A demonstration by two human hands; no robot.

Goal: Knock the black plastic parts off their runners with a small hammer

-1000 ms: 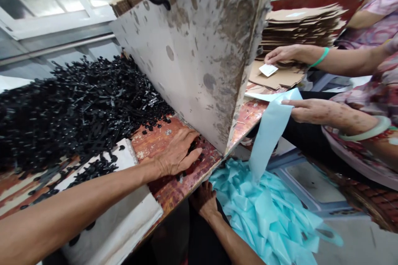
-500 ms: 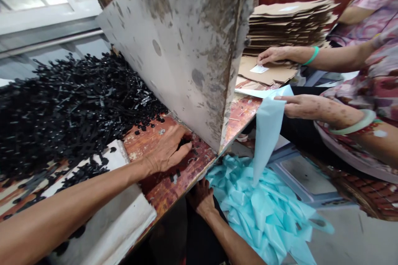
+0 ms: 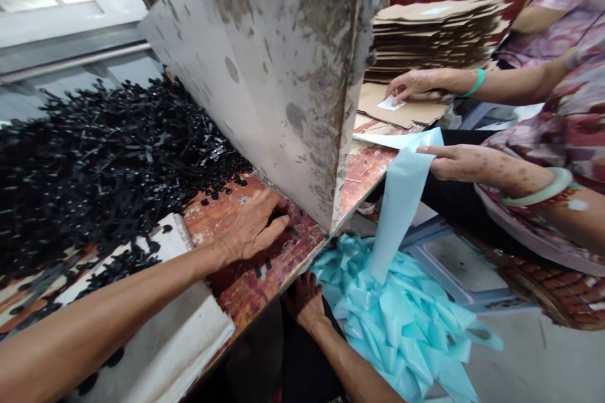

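My left hand [image 3: 253, 227] rests on the worn reddish tabletop [image 3: 222, 289], close to the foot of an upright stained board [image 3: 265, 94]. Its thumb is held apart from the fingers, with a dark gap between them; the fingertips are partly hidden. Nothing held shows in that hand. Below the table's front edge, my right hand [image 3: 306, 302] lies on dark cloth over my leg, fingers apart and holding nothing visible. To the left spreads a large heap of small black strip-like parts [image 3: 113, 151], some lying on a white slab [image 3: 189, 321] under my left forearm.
Across the board, a co-worker's hand [image 3: 413, 85] touches a white label [image 3: 391, 102] on brown cardboard; their other hand [image 3: 454, 162] holds light-blue strip material [image 3: 401, 195]. More blue strip is heaped [image 3: 392, 321] below the table edge. Behind stands a cardboard stack [image 3: 435, 34].
The view has shifted slightly. My hands keep nearly the same places. The co-worker's fingers have moved a little on the label, and the hanging blue strip has swung left.
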